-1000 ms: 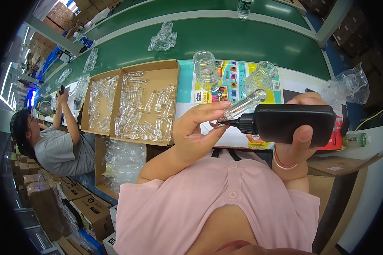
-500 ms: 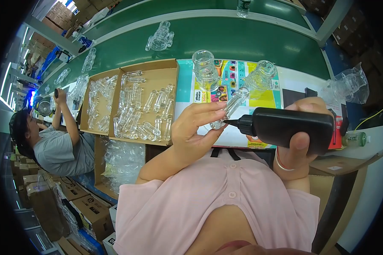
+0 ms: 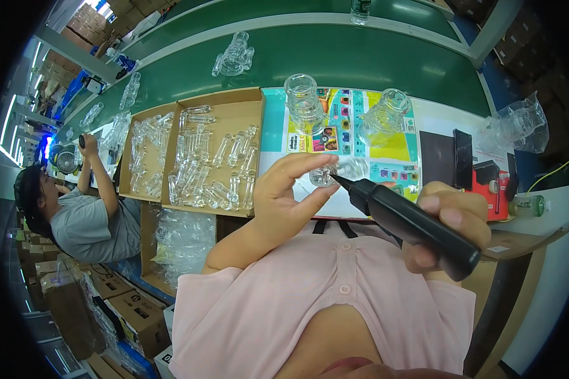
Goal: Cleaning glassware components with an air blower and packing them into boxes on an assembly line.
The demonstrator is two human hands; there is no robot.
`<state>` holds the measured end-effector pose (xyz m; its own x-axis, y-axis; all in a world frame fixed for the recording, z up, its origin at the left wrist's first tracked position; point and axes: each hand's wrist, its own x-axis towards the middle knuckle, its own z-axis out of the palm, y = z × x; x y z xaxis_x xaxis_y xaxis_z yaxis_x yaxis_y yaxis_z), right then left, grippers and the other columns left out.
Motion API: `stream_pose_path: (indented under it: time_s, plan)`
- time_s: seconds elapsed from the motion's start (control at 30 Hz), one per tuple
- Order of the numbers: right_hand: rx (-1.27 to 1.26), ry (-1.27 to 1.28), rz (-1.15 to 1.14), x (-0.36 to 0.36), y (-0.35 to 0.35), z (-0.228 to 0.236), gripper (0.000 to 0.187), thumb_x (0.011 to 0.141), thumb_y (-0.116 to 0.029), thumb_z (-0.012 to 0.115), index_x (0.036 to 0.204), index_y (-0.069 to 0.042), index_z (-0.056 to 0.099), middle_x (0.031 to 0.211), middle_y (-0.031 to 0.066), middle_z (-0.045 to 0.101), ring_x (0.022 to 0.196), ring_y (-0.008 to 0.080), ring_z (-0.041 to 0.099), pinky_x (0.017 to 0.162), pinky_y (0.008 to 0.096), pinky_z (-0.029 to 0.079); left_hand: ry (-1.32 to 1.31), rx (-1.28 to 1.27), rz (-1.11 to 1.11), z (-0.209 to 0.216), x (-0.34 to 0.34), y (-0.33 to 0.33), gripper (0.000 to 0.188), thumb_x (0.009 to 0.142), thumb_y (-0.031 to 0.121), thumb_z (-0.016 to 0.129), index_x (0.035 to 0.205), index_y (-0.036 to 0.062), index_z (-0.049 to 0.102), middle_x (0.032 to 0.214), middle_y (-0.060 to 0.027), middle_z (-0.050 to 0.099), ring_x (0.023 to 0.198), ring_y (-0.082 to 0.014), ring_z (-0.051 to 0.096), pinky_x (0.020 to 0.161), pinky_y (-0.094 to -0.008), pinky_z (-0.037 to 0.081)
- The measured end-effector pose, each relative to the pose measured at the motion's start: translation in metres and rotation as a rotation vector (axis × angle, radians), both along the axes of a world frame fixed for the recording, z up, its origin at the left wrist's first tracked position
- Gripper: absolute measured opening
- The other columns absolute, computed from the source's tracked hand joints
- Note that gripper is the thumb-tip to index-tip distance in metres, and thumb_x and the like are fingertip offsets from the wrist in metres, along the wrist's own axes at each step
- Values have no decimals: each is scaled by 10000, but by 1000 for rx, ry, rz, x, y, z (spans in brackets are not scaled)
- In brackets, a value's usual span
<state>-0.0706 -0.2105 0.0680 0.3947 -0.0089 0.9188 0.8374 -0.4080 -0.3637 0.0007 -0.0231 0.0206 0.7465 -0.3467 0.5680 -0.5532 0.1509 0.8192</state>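
Between the thumb and fingers of my left hand (image 3: pixel 281 192) is a small clear tube (image 3: pixel 321 177), its round end turned toward me. My right hand (image 3: pixel 458 218) grips a black squeeze bottle (image 3: pixel 417 230), tilted so its thin pointed nozzle is at the tube's round end. Whether the tip touches the tube, or any liquid comes out, I cannot tell. Beyond my hands two larger clear vessels (image 3: pixel 303 104) stand on a colourful printed sheet (image 3: pixel 344 129). Left of my left hand, a divided cardboard tray (image 3: pixel 237 101) holds several similar clear tubes (image 3: pixel 202 167).
A green conveyor (image 3: pixel 360 54) runs across the back, carrying another clear vessel (image 3: pixel 235 55). At right lie a bagged clear vessel (image 3: pixel 515 129), a dark phone-like slab (image 3: pixel 463 158), a red package (image 3: pixel 487 189) and a green bottle (image 3: pixel 530 206). A co-worker (image 3: pixel 88 218) sits at far left.
My left hand has turned the tube so its round end faces me. My right hand has swung the bottle's body lower, so it slants up toward the tube instead of lying nearly level.
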Motion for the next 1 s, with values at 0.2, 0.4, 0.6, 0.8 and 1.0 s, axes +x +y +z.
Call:
stream_pose_path:
  time_s: [0.2, 0.4, 0.6, 0.8, 1.0]
  plan:
    - [44, -109, 88, -1, -1, -4, 449, 722, -292, 717, 1004, -42, 473, 901, 145, 549, 690, 209, 572, 541, 298, 469, 487, -234, -362, 6, -4, 4, 436, 720, -78, 638, 1079, 28, 415, 1061, -181, 570, 999, -216, 568, 867, -319, 456]
    - [-96, -176, 68, -2, 3, 0, 466, 752, -319, 678, 1013, -18, 437, 884, 147, 525, 582, 194, 535, 468, 276, 434, 622, -251, -420, 11, -5, 6, 416, 721, -75, 637, 1050, 29, 404, 1051, -197, 572, 989, -224, 576, 878, -330, 457]
    - [3, -244, 38, 3, 12, -7, 419, 729, -288, 711, 974, -51, 466, 880, 132, 553, 574, 180, 542, 488, 274, 411, 587, -237, -379, 9, -4, 5, 409, 722, -77, 638, 1044, 26, 409, 1048, -199, 571, 989, -223, 576, 871, -331, 462]
    - [-7, -200, 32, 0, 9, -5, 420, 726, -282, 713, 980, -52, 468, 880, 133, 553, 589, 187, 553, 502, 277, 429, 490, -230, -314, 7, -4, 4, 399, 720, -87, 636, 1035, 23, 416, 1046, -193, 571, 995, -223, 571, 855, -321, 470]
    - [-21, -105, 16, -5, 5, -4, 437, 721, -284, 717, 998, -46, 478, 872, 135, 553, 642, 204, 569, 553, 297, 473, 357, -205, -254, -1, -2, 5, 397, 713, -96, 639, 1029, 14, 426, 1045, -184, 573, 998, -221, 570, 848, -313, 470]
